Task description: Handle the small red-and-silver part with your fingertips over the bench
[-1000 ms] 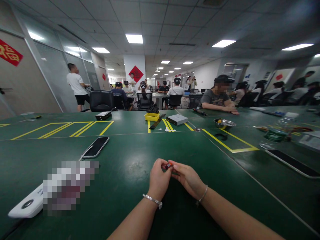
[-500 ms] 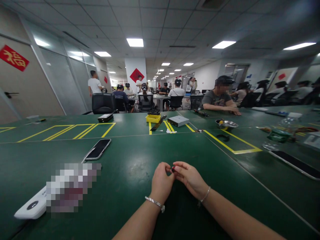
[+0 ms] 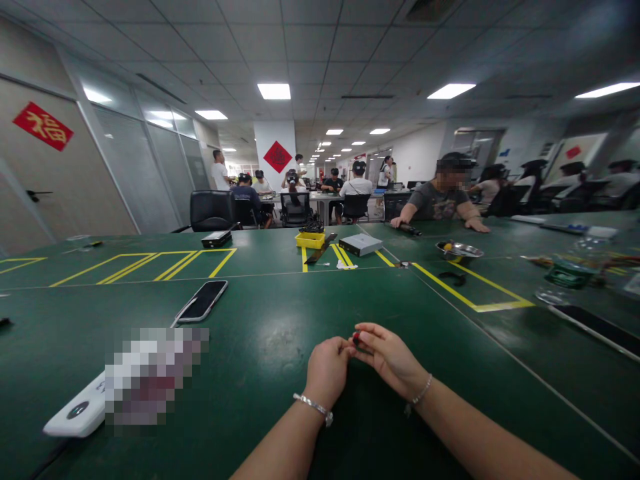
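My left hand and my right hand meet fingertip to fingertip just above the green table, near its front edge. Between the fingertips of both hands sits a tiny red and dark object, mostly hidden by the fingers. Each wrist wears a thin silver bracelet. Nothing else lies within a hand's width of my hands.
A dark phone lies to the left, with a white device and a blurred patch nearer me. Farther off are a yellow tray, a grey box, a metal bowl and another phone. A seated person leans on the table at back right.
My two hands have stayed pinched together on the small object. The view has shifted, and a standing person at the back left has walked farther away.
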Demonstrator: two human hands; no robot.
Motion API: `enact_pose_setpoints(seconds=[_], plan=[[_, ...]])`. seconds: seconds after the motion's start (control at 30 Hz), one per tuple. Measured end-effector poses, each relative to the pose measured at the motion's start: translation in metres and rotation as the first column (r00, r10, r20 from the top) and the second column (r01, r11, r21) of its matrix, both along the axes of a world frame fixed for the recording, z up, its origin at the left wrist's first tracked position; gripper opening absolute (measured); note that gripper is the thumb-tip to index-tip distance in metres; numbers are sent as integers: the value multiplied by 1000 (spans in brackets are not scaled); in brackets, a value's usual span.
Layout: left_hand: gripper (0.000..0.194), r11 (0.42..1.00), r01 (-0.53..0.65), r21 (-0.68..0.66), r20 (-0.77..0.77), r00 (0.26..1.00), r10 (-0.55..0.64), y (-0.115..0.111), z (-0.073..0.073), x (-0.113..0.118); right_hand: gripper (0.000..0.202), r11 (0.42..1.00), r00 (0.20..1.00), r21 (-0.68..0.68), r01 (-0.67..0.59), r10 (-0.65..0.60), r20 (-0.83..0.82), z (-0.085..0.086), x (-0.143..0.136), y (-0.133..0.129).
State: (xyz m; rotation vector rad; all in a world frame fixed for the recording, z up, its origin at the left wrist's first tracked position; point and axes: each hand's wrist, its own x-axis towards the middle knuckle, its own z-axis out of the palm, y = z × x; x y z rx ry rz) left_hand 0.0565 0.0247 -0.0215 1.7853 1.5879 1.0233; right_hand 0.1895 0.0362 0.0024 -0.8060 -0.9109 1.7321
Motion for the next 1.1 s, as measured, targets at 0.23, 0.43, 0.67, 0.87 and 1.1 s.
enact_pose_setpoints(seconds=[0.23,0.43,0.67,0.87,1.1], plan=[[23,1000,-1,-12,46,999,2,0,3,-1,18,999,997,-37,-12,10,-73,1,2,2],[21,999,12,-32,72,997,-10,-2,6,1,19,999,998,-41,-1,-2,-69,3,3,1],[19,999,-22,-23,42,999,22,-3,8,2,19,998,991,20,58,-60,121,6,14,12],[19,996,-60,-70,123,990,69,-2,7,0,17,840,325,427,336,-528,784,18,117,48],[18,994,-75,-82,162,983,87,-2,10,-1,33,825,-274,408,392,-318,907,-6,235,51]])
